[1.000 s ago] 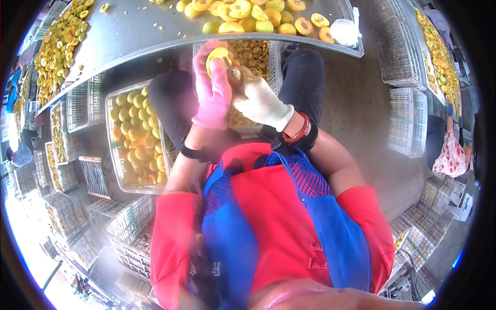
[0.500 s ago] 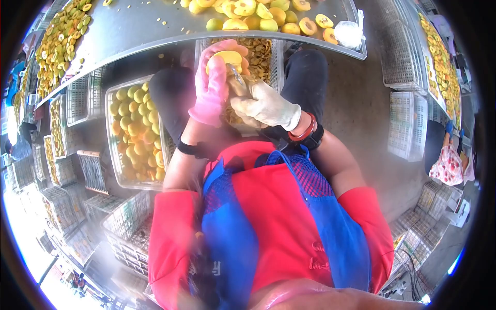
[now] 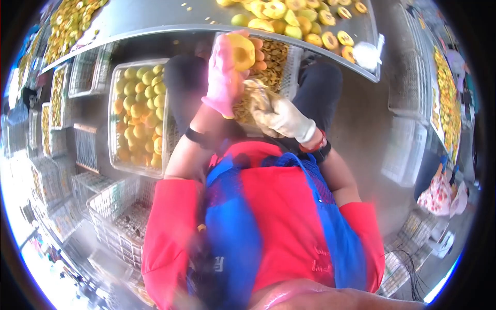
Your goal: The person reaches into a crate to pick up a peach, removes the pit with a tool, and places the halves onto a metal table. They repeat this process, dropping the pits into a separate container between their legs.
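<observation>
My left hand [image 3: 223, 72], in a pink glove with bare fingertips showing, is closed around a yellow peach [image 3: 243, 52] in front of the table edge. Lower and to its right is my right hand [image 3: 276, 113], in a stained whitish glove with its fingers curled closed. A small metal tool shows in that hand half a second ago; now blur and the glove mostly hide it. The two hands are slightly apart. Beneath them, between my knees, a crate [image 3: 293, 64] holds many yellow-brown peelings [image 3: 274, 57].
A metal table [image 3: 155, 15] carries halved peaches [image 3: 292, 20] and a clear round object [image 3: 367, 55] at its corner. Whole peaches fill a white crate [image 3: 111, 129] at my left. More crates [image 3: 121, 206] stand left, and others [image 3: 405, 147] right. Another person's patterned sleeve [image 3: 435, 199] shows far right.
My right hand has drawn away from the peach, down and right. My left hand has lifted and turned the peach slightly. The whole view has shifted a little.
</observation>
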Motion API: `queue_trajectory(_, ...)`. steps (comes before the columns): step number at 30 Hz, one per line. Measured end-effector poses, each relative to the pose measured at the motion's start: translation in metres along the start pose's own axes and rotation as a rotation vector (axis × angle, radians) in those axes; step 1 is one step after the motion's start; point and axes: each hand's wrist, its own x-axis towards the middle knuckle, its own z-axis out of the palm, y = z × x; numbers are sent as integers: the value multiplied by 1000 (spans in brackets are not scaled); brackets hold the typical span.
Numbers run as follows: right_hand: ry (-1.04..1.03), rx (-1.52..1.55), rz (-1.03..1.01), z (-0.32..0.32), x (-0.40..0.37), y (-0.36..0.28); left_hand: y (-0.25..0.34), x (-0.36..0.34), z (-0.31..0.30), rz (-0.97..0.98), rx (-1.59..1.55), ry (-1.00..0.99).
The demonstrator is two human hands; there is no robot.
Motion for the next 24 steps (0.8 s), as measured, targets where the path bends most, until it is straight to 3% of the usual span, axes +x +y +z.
queue_trajectory(1, 81, -93, -63, -3, 3, 11, 2, 4, -5, 42, -19, 3)
queue_trajectory(4, 157, 13, -128, -30, 8, 29, 25, 2, -29, -32, 97, 64)
queue_trajectory(6, 340, -985, -400, -69, 37, 65, 30, 1, -50, 62, -78, 85)
queue_trajectory(8, 372, -1488, -201, -90, 35, 84, 46, -5, -82, 136, -54, 87)
queue_trajectory(9, 469, -1181, 96, -82, 38, 74, 51, -6, -100, 187, -62, 126)
queue_trajectory(12, 443, -1159, -187, -76, 35, 72, 59, -11, -172, 246, 138, 409)
queue_trajectory(14, 446, -1162, -200, -74, 39, 74, 60, -22, -217, 232, 308, 669)
queue_trajectory(15, 462, -1120, -161, -73, 41, 75, 62, -34, -243, 196, 622, 750)
queue_trajectory(17, 505, -1065, 16, -63, 45, 69, 41, -43, -329, 48, 587, 918)
queue_trajectory(19, 498, -1030, 56, -65, 46, 74, 18, -53, -421, 21, 868, 1082)
queue_trajectory(20, 495, -1014, 76, -64, 47, 75, 23, -60, -437, -33, 1054, 1176)
queue_trajectory(24, 456, -1121, 29, -65, 50, 86, 49, -72, -479, -385, 1309, 1384)
